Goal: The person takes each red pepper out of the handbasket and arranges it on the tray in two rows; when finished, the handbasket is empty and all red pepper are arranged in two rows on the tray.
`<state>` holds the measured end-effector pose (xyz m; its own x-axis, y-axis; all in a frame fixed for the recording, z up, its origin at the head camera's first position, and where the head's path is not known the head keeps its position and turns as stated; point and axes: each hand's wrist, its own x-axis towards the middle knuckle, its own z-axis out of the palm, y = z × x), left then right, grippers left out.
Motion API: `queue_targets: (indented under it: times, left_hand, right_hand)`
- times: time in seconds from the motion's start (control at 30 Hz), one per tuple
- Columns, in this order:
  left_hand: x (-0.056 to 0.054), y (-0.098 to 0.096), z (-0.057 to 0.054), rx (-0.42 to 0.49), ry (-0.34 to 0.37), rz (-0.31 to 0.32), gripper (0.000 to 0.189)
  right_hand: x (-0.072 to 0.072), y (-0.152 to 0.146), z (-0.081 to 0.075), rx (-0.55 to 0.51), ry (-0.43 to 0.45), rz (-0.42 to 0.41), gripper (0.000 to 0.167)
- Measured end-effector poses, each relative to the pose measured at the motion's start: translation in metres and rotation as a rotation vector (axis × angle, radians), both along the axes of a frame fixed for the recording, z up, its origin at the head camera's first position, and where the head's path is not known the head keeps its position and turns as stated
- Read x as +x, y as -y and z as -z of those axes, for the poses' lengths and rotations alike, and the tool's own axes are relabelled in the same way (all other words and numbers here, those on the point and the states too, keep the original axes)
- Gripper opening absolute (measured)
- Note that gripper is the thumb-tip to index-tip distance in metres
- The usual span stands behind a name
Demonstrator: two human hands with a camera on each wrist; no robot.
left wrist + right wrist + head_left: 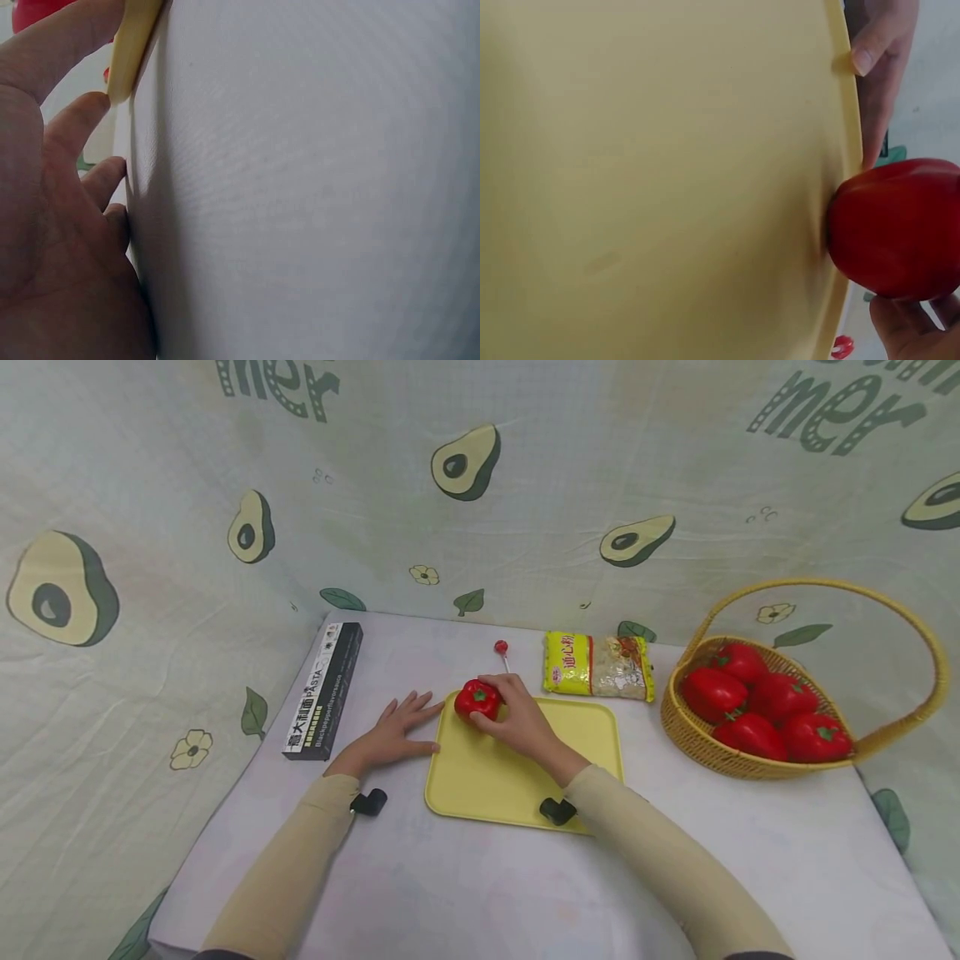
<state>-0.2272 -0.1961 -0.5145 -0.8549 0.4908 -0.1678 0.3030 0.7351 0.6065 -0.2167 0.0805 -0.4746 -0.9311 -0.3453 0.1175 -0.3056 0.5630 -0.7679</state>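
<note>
Two beige-sleeved arms [288, 860] reach forward. The left hand [392, 737] is palm down, fingers spread; the right hand [521, 718] grips between thumb and fingers.

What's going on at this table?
A person's right hand is holding a red bell pepper at the far left corner of a yellow tray. The left hand is spread at the tray's left edge. The pasta box lies to the left; a red lollipop and a macaroni bag lie beyond the tray. Red tomatoes sit in the wicker basket on the right.
</note>
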Motion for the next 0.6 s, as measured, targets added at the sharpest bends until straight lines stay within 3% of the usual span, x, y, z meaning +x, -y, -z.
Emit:
queue_targets:
  times: [0.6]
  left_hand:
    - [0.0004, -0.0009, 0.001, 0.006, -0.006, -0.003, 0.083]
  right_hand:
    - [0.0016, -0.0022, 0.0029, 0.007, -0.005, -0.037, 0.071]
